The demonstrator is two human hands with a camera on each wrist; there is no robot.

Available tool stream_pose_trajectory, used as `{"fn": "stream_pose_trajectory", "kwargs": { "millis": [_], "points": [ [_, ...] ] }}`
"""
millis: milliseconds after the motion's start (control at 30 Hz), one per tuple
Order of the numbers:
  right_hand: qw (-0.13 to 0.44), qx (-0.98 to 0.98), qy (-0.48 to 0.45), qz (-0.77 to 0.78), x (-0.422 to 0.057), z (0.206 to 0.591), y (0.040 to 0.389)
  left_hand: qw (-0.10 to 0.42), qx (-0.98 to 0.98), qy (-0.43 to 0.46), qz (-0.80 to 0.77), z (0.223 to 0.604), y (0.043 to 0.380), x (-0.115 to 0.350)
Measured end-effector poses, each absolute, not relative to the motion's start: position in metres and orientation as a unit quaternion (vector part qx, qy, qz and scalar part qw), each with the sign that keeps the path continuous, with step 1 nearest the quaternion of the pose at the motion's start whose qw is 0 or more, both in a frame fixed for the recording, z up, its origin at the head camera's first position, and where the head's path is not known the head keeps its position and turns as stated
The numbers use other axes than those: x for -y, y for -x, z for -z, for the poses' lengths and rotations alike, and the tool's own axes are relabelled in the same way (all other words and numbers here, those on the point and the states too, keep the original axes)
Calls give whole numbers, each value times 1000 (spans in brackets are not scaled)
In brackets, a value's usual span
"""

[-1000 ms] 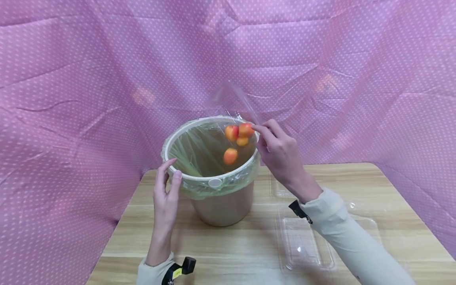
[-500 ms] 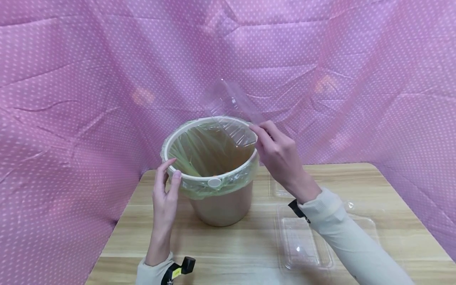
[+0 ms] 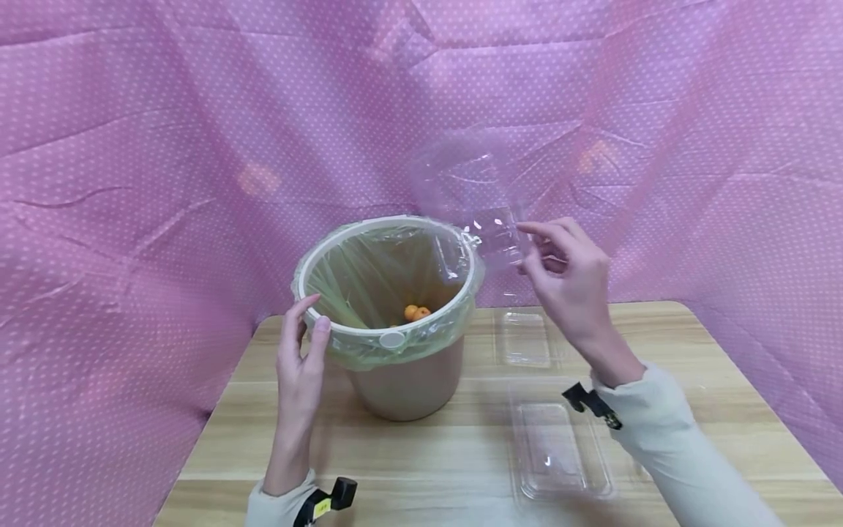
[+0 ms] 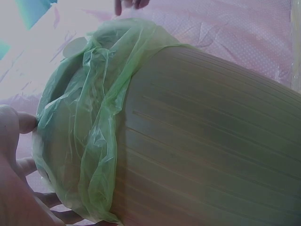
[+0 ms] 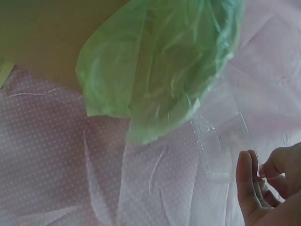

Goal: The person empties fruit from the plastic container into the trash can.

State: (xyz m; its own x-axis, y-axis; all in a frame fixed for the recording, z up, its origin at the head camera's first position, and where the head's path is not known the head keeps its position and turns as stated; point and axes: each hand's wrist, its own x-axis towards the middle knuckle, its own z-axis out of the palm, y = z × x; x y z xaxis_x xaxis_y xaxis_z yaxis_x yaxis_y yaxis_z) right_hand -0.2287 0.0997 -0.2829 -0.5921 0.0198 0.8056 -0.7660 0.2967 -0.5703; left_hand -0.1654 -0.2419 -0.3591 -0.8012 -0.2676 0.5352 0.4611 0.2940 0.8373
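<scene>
A round trash can point(image 3: 405, 388), lined with a pale green bag point(image 3: 369, 355) folded over its white rim, stands on the table. My left hand point(image 3: 299, 369) grips the rim at its near left, the fingers spread along the edge in the left wrist view. Orange-yellow fruits point(image 3: 416, 313) lie inside the can. My right hand point(image 3: 569, 274) pinches a clear plastic container point(image 3: 484, 212) by its edge. The container is tilted up at the can's right side, overlapping the rim in the head view. In the right wrist view the container point(image 5: 221, 136) shows beside the green bag.
One clear plastic container point(image 3: 553, 450) lies on the table point(image 3: 421, 468) in front right of the can. Another clear piece point(image 3: 525, 340) lies farther back, right of the can. A pink dotted cloth point(image 3: 165, 183) surrounds the table behind and at both sides.
The fruits have dropped out of the container into the trash can. My right hand has moved right with the container, tilting it back upward. My left hand has stayed at the rim.
</scene>
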Motion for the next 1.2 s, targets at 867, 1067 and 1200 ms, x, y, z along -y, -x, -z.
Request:
{"fn": "stream_pose_trajectory", "kwargs": {
  "millis": [867,1067,1200],
  "points": [
    [267,760,-124,-580,-232,361,209,316,746,67,583,360,167,240],
    [224,755,-102,-608,-261,386,214,320,744,67,583,359,165,241],
    [203,765,-82,-606,-276,399,217,320,744,70,583,359,165,241]
  ]
}}
